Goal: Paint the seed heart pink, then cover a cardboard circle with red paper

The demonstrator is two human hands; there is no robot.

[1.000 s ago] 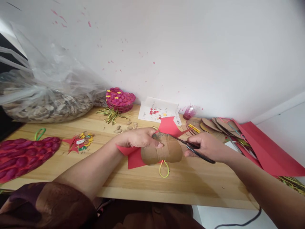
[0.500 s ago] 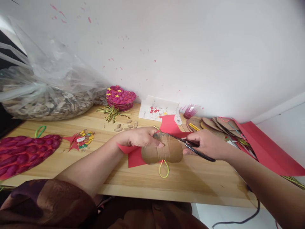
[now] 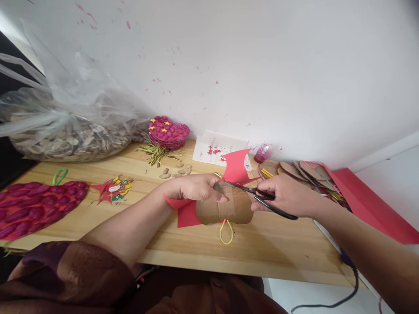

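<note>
My left hand [image 3: 199, 188] grips a rounded cardboard cutout [image 3: 234, 207] with its thumb on top; its other fingers are hidden underneath. Red paper [image 3: 187, 216] lies against the cutout's underside and sticks out at the left. More red paper [image 3: 236, 166] stands out beyond the far edge. A yellow-green cord loop [image 3: 226, 232] hangs from the near edge. My right hand [image 3: 283, 196] is closed round the handles of black scissors [image 3: 273, 207]. Their blades point left across the cutout's far edge, by the red paper.
A clear plastic bag of peanut shells [image 3: 78, 135] fills the back left. Purple shell-covered crafts [image 3: 42, 205] lie at left. Loose peanuts [image 3: 165, 174], a white sheet with small stars [image 3: 209, 146], a purple cup [image 3: 261, 153] and stacked cardboard cutouts [image 3: 290, 168] line the back.
The red paper past the far edge has shifted, its flap now lifting over the white sheet. The whole view has moved slightly; both hands keep nearly the same pose.
</note>
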